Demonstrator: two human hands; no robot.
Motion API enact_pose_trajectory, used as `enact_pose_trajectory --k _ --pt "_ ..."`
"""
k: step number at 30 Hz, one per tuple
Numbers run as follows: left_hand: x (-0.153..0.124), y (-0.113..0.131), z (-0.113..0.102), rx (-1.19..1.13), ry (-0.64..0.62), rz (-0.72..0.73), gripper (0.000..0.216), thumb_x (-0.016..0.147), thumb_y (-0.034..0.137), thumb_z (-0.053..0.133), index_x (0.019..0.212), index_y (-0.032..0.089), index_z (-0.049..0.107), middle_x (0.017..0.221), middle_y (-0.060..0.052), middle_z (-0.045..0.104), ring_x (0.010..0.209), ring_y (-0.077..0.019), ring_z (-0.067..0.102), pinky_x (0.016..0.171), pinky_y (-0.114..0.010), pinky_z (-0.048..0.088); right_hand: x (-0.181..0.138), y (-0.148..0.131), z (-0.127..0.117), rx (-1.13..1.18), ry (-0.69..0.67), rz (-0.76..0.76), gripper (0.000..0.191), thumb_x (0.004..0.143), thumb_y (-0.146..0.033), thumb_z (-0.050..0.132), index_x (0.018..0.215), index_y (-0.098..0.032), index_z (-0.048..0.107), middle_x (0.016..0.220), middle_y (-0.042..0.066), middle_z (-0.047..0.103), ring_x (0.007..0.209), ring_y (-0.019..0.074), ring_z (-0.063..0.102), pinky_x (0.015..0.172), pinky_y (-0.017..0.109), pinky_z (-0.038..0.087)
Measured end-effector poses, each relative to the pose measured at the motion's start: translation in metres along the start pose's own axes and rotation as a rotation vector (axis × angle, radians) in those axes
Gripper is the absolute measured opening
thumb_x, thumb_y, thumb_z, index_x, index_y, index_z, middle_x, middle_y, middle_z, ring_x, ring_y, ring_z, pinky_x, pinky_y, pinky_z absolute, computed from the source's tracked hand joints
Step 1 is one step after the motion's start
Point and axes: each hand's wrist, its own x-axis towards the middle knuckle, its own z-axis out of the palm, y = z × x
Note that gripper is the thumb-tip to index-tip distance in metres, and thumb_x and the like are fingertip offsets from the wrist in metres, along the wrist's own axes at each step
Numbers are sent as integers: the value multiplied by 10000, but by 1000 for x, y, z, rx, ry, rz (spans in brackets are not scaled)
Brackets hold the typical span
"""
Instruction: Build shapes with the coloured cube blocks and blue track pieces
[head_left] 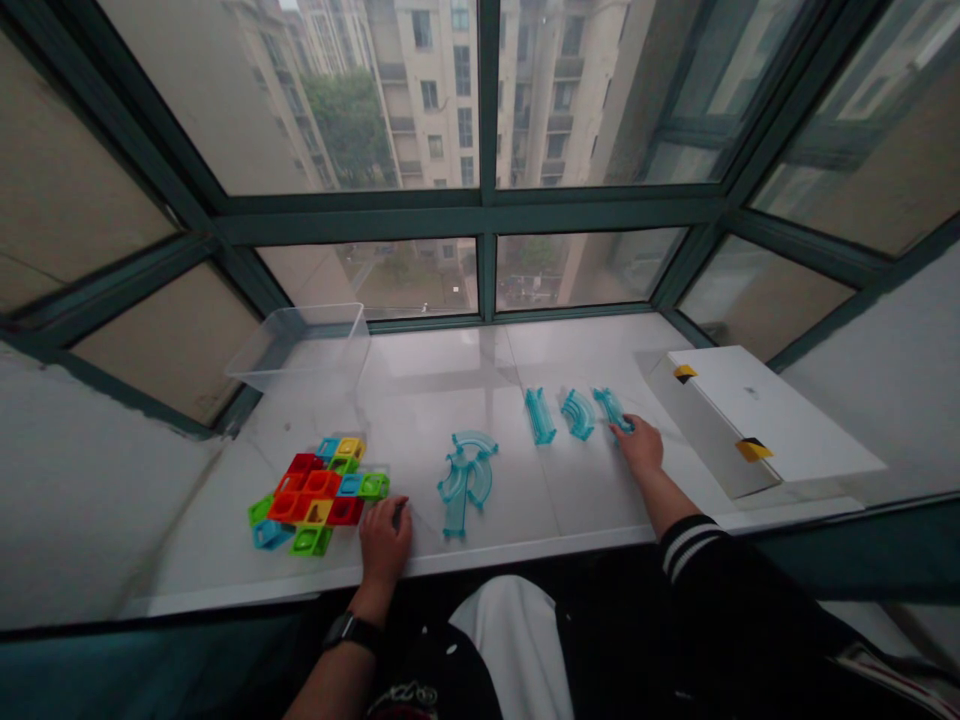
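My right hand (640,447) pinches the near end of a translucent blue track piece (610,405), which lies on the white sill. Left of that piece are a curved blue track piece (577,414) and a straight blue track piece (540,416). My left hand (385,540) rests on the sill with its fingers loosely bent and slightly apart, and I see nothing held in it. Right beside it is a flat cluster of colored hollow blocks (319,487) in red, yellow, green and blue. Several more blue track pieces (466,480) lie grouped between my hands.
A clear plastic bin (300,345) stands at the back left. On the right is a white box (765,415) with yellow and black tabs. Green-framed windows (487,215) close off the back and sides. The sill's front edge (525,552) runs just ahead of my lap.
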Motion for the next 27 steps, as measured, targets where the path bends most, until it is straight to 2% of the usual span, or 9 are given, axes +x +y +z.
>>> enact_pose_trajectory --k 6,12,15,19,21,23,27 --pt "0 0 1 12 -3 24 228 953 330 512 1068 222 677 1084 -121 723 1075 -332 646 1013 -469 443 -5 3 1 18 -14 -53 488 887 -509 655 1236 -175 728 1213 188 730 1097 328 658 962 416 490" --pt "0 -2 2 31 -6 20 237 949 324 511 1078 223 682 1101 -116 727 1076 -328 646 1008 -470 444 -16 7 2 104 41 -99 517 869 -453 632 1277 -139 681 1235 206 680 1189 337 592 1059 442 465" --pt "0 -4 3 41 -9 33 247 953 331 510 1082 214 685 1103 -117 730 1070 -325 648 995 -466 452 -31 14 2 171 105 -84 561 847 -448 631 1304 -123 642 1242 216 664 1176 345 581 1059 477 472" --pt "0 -6 4 60 1 58 252 956 329 502 1079 204 683 1086 -106 735 1050 -307 653 989 -450 461 -67 26 2 316 152 -44 660 828 -457 632 1382 -105 566 1240 214 651 1040 315 622 977 484 526" --pt "1 -7 5 74 6 69 253 955 327 502 1081 205 684 1085 -102 737 1047 -302 654 994 -447 460 -86 28 0 334 142 -70 618 835 -447 615 1352 -109 588 1210 204 661 1038 314 625 977 488 526" --pt "1 -7 5 84 8 71 249 953 326 504 1077 210 685 1088 -99 738 1051 -303 654 1001 -450 454 -103 25 -2 326 110 -128 496 859 -419 576 1256 -131 649 1163 186 683 1066 319 624 996 496 514" --pt "1 -6 5 67 10 68 248 952 333 503 1065 214 689 1078 -102 741 1045 -308 659 995 -454 458 -127 3 -5 360 3 -267 300 899 -344 538 1090 -190 711 1083 131 730 1049 297 651 994 476 509"
